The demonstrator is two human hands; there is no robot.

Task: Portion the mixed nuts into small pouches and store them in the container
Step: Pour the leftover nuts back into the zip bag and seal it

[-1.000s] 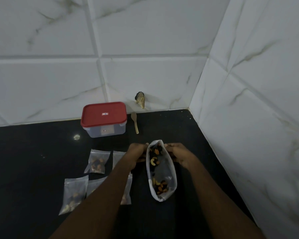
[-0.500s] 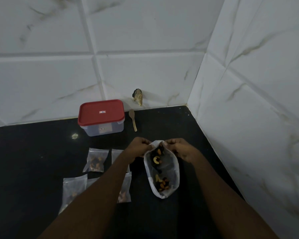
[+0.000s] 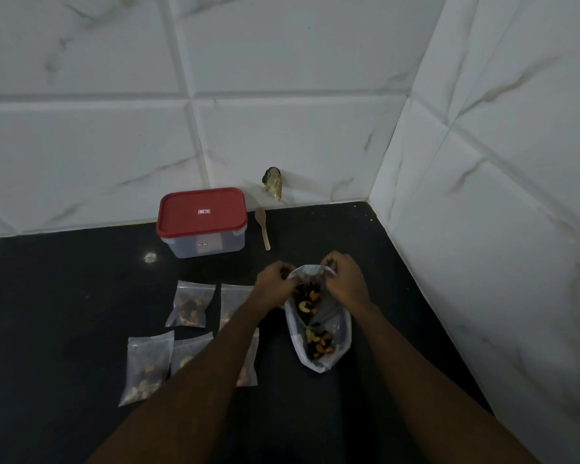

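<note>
Two bare hands hold the mouth of one clear plastic bag (image 3: 337,324) of mixed nuts (image 3: 318,343) on a black counter (image 3: 47,313). The left hand (image 3: 275,286) curls its fingers onto the left side of the bag's rim. The right hand (image 3: 345,283) pinches the rim's far edge from above, so both hands are grasping the bag. The bag lies with its bottom toward the camera. Cashews, brown nuts and dark pieces sit inside in two clumps, one near the mouth and one at the bottom.

Just left of the bag, five small clear pouches (image 3: 191,304) lie flat on the counter, each with nuts in it, two in the far row and three in the near row. The left forearm crosses three of them and hides part of each. The two on the far left show in full.

Farther back, one rectangular container (image 3: 201,244) stands near the wall (image 3: 282,128) with its red lid (image 3: 201,212) on, well apart from the pouches. One wooden spoon (image 3: 262,227) lies just to its right, its bowl toward the wall. One pale spot of light (image 3: 150,257) shows on the counter near the container's front left corner.

White marbled tiles cover two walls that meet at the counter's back right corner. One small dark-and-tan mark (image 3: 273,182) sits on the back wall above the spoon. What it is cannot be told.
</note>
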